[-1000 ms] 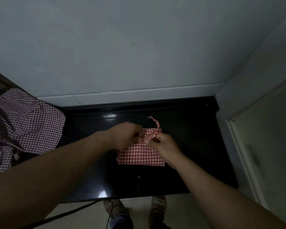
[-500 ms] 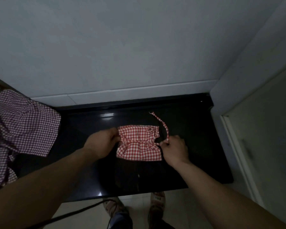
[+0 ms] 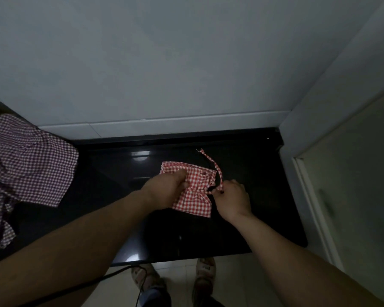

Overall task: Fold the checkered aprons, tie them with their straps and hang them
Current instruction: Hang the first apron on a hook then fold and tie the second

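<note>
1. Black, glossy counter (image 3: 208,229) runs below a pale wall (image 3: 164,63). The folded red-checked apron (image 3: 197,200) lies flat on it, which gives a firm bed for tying.
2. At the apron's left side, the left hand (image 3: 164,191) curls its fingers into the gathered cloth, apparently to anchor the fold against the pull.
3. At the apron's right edge, the right hand (image 3: 232,200) pinches the strap (image 3: 216,171) between thumb and fingertips. The strap's free end trails away past the apron's far right corner.
4. The apron is drawn in at its waist between the two hands, so the strap is probably being cinched. Whether a knot has formed cannot be told.
5. Far left of the apron, a purple apron (image 3: 27,165) lies crumpled and unfolded, likely waiting its turn.
6. Hanging is not yet done.
</note>
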Demonstrator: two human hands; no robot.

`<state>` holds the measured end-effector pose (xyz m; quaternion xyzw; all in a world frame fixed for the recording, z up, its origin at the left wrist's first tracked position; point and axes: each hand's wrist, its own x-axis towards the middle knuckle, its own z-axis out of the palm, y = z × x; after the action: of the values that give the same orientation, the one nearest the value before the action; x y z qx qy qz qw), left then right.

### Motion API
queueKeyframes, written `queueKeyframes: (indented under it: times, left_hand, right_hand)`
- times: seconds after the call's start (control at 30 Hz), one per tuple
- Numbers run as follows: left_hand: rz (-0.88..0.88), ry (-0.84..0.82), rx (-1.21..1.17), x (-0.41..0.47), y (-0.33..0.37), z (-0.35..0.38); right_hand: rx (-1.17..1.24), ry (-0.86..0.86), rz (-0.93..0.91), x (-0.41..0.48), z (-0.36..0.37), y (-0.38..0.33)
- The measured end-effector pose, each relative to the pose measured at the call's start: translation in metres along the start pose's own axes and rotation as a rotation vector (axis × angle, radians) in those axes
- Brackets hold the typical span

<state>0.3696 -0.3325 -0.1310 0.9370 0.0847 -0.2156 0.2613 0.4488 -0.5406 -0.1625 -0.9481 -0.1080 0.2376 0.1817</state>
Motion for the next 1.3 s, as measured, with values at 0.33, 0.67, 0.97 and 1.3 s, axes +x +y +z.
queueKeyframes:
  times: [0.33, 0.67, 0.97, 1.3]
  left_hand:
    - [-0.004, 0.004, 0.161, 0.002, 0.005, 0.011]
    - [-0.001, 0.1, -0.118, -0.015, 0.0, 0.012]
    - [-0.153, 0.109, -0.207, -0.007, -0.002, 0.016]
    - [0.062, 0.181, 0.02, -0.012, -0.004, 0.01]
  right_hand:
    - [0.29, 0.052, 0.023, -0.005, -0.017, -0.012]
    - [0.475, -0.103, -0.333, -0.011, -0.006, -0.07]
    - [0.38, -0.069, -0.293, -0.012, 0.022, -0.056]
    - [0.526, 0.093, -0.227, -0.022, 0.024, -0.019]
